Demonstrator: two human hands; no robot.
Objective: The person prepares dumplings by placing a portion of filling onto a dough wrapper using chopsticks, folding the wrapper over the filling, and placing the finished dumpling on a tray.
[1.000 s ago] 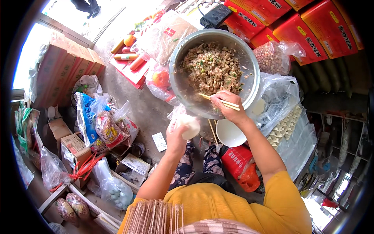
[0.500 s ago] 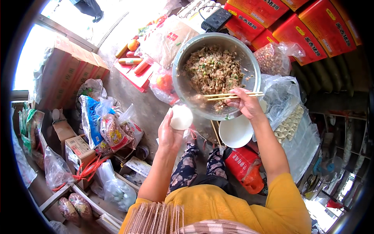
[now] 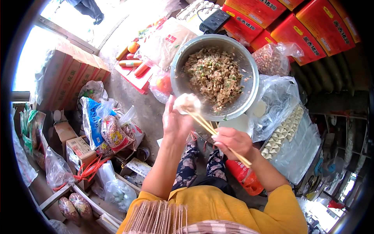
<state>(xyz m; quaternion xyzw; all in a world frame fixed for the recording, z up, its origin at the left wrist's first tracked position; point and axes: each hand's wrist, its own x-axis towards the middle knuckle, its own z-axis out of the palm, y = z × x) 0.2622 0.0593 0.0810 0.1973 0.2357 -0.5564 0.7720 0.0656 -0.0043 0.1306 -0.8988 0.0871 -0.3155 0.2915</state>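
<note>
The left hand (image 3: 176,121) is cradling a white wrapper (image 3: 179,103) at the fingers, near the close left edge of the basin (image 3: 254,89); the wrapper is blurring, so its exact shape, and how far the fingers are curling round it, cannot be told. The right hand (image 3: 233,142) is gripping a pair of chopsticks (image 3: 203,124), whose tips are pointing at the wrapper and apparently meeting a pinkish-brown dab (image 3: 190,102) on it. Judging by this, the step in hand is setting a portion of filling (image 3: 212,76) on the wrapper, while the main mound is lying in the basin. The next move seems to be calling for freeing the tips without dragging the dab off, leaving it toward the middle with the wrapper's edge clean, and then for folding the wrapper over and pinching it. Since the right hand is grasping the chopsticks, closing with both hands would probably be needing them tucked aside or set down. Off to the right, rows of pale dumplings (image 3: 286,128) are lying close together on a plastic sheet (image 3: 292,156), beside a clear bag (image 3: 278,93); a white bowl (image 3: 239,121) is showing only partly, between the basin and the right hand.
</note>
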